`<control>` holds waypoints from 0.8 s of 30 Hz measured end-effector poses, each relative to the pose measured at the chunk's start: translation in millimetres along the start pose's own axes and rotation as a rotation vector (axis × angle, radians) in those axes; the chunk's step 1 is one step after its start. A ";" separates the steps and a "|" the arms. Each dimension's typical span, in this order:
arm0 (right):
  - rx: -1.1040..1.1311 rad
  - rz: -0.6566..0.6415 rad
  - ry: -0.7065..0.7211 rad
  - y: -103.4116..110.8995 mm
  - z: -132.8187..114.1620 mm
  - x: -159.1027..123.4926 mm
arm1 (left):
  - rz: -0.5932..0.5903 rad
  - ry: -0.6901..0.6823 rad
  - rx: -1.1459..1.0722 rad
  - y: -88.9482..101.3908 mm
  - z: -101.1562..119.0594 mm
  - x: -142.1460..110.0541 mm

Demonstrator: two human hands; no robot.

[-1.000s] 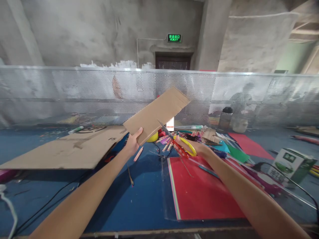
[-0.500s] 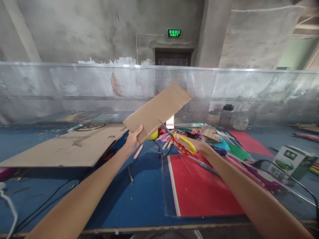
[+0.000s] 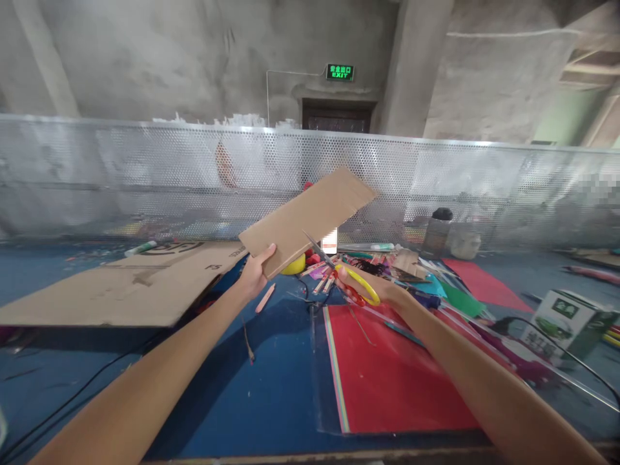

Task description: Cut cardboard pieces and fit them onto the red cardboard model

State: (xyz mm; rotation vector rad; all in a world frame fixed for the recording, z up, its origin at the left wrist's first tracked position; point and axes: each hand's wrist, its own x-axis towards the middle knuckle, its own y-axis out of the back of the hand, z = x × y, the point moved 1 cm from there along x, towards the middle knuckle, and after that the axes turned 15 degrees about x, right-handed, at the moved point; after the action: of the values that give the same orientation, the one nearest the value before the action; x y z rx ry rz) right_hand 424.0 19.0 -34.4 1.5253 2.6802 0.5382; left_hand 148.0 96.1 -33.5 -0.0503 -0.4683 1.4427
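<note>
Blue tabletop (image 3: 276, 400), backed by a perforated metal screen (image 3: 194, 155). Left hand (image 3: 254, 274) grips the lower end of a cardboard piece (image 3: 310, 216), raised and tilted above the table. Right hand (image 3: 386, 289) holds scissors (image 3: 367, 281), one blade across the cardboard's lower edge (second blade not discernible). Step judged: cutting; next move calls for a steady left grip and aligned blades. Nearby: red paper (image 3: 407, 387), larger cardboard sheet (image 3: 111, 294).

Room over near blue tabletop (image 3: 276, 394), held cardboard strip (image 3: 314, 210) ahead, larger sheet (image 3: 104, 294) left
</note>
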 end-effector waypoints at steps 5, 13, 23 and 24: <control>0.039 0.035 -0.018 -1.1 4.0 2.1 | 0.007 0.032 0.011 -1.2 -2.8 -0.2; 0.127 0.057 -0.128 0.8 12.5 4.9 | 0.059 0.035 -0.001 -6.3 -10.7 -3.2; 0.087 0.024 -0.127 -1.6 -2.2 1.7 | 0.033 0.058 0.005 -4.2 -10.3 -0.7; 0.099 0.023 -0.124 -1.1 -2.4 1.6 | 0.027 0.063 0.002 -4.5 -9.5 -0.8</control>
State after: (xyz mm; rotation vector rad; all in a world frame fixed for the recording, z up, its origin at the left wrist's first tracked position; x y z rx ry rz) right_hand 421.8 19.1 -32.2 1.5586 2.6356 0.3046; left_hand 155.3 97.0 -40.9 -0.1006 -0.4157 1.4635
